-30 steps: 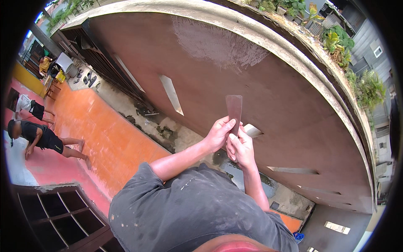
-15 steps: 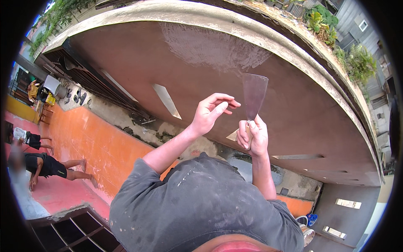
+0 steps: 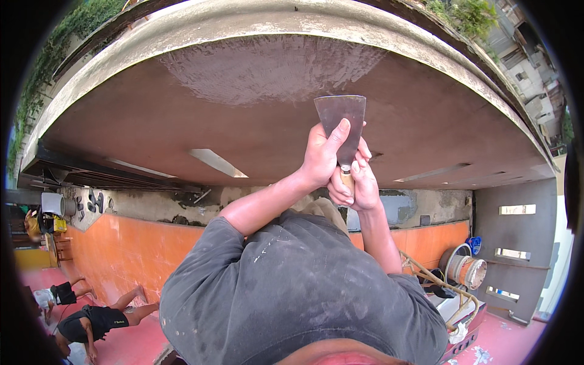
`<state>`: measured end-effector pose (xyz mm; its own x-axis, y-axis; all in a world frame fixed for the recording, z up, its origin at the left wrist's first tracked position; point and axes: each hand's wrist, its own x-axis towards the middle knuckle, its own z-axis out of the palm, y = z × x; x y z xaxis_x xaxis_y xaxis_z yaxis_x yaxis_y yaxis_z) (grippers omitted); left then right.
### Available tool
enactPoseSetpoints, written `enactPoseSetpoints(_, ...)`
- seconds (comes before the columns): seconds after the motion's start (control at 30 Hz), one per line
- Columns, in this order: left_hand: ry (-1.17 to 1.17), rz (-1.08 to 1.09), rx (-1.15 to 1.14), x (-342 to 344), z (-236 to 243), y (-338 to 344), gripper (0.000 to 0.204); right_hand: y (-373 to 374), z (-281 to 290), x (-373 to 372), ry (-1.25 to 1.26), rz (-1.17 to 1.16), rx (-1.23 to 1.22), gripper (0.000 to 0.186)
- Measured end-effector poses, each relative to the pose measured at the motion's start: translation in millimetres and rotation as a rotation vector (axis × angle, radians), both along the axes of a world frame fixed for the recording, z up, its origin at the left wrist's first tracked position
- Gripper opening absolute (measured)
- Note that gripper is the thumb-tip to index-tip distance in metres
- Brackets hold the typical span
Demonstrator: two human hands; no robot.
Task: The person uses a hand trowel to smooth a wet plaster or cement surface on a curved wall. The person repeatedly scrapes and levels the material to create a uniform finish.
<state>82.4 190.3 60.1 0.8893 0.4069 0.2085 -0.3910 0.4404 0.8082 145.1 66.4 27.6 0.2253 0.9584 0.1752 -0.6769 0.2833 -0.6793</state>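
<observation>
A putty knife with a wide dark blade and a short wooden handle is held upright in front of my chest. My right hand is closed round its handle. Against the blade, my left hand presses its thumb on the near face, and its fingers go behind the metal, partly hidden. Beyond the blade stands a brown wall. A paler, streaky patch covers its upper part; the knife looks apart from it, though the exact distance is hard to judge.
A pale ledge caps the wall, which has slanted slots. Below lie a wet channel and an orange surface. Right are a round container and a blue tub. Two people are at lower left, slippers farther back.
My left hand has moved right and taken hold of the blade. The knife has come slightly left. My view has turned, so the wall now lies more level across it.
</observation>
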Motion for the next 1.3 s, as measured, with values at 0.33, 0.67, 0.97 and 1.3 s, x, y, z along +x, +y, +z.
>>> enactPoseSetpoints(0.33,0.05,-0.065,0.016,5.6,25.8,13.0,0.053,10.8,0.7,-13.3,0.044,-0.105,-0.009,0.015)
enactPoseSetpoints(0.67,0.03,-0.105,-0.043,8.1,44.5,8.5,0.06,1.7,38.7,-19.0,0.062,-0.178,-0.062,0.024)
enactPoseSetpoints(0.97,0.026,-0.1,-0.069,5.1,48.3,9.8,0.061,3.6,58.1,-24.3,0.064,-0.24,-0.184,0.022)
enactPoseSetpoints(1.3,0.008,-0.119,-0.117,0.6,48.5,10.6,0.06,1.8,65.3,-33.9,0.051,-0.264,-0.219,0.018)
